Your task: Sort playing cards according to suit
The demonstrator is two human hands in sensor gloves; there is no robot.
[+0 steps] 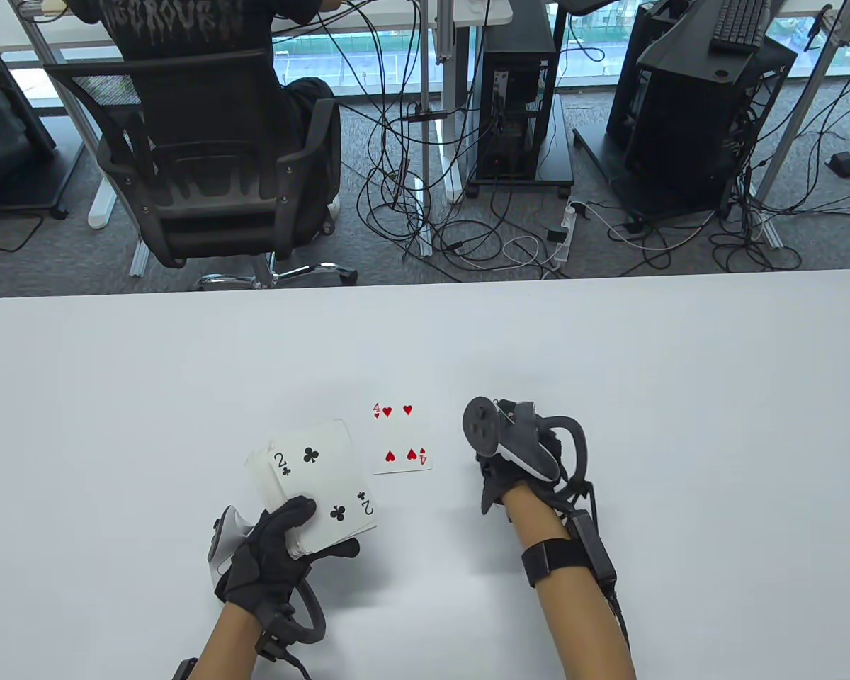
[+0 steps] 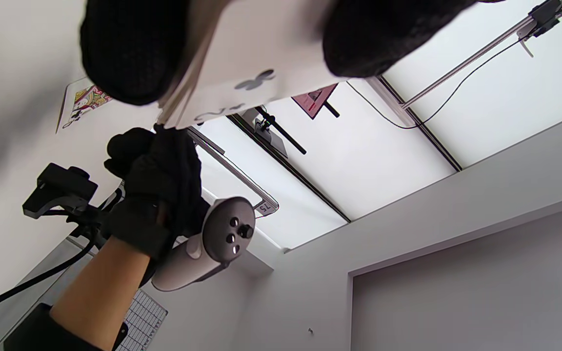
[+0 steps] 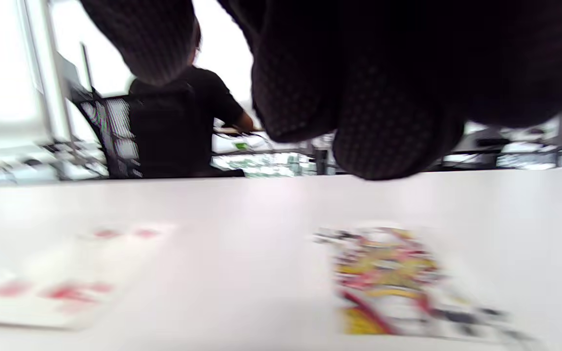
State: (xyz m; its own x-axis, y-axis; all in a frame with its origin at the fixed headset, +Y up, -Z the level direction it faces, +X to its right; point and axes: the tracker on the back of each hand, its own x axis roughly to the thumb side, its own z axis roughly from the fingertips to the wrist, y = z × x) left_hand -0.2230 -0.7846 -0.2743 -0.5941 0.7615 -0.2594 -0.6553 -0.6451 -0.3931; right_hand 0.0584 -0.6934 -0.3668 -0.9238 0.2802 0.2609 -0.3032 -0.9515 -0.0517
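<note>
On the worktop (image 1: pixel 609 340): one four of hearts (image 1: pixel 401 438), one picture card (image 3: pixel 398 282).
Left hand (image 1: pixel 273 549): grip holds one deck (image 1: pixel 319 489), two of clubs on top.
Right hand (image 1: pixel 517 460): grip cannot be seen, above the picture card.

— What are those black gloves made of?
— My black knitted cloth gloves (image 1: pixel 269 559) feel matt and rough; the white paper card stack (image 1: pixel 322 489) under my thumb is smooth with a slight sheen.
— And the surface underneath?
— The wide white table (image 1: pixel 609 340) is smooth and matt.
</note>
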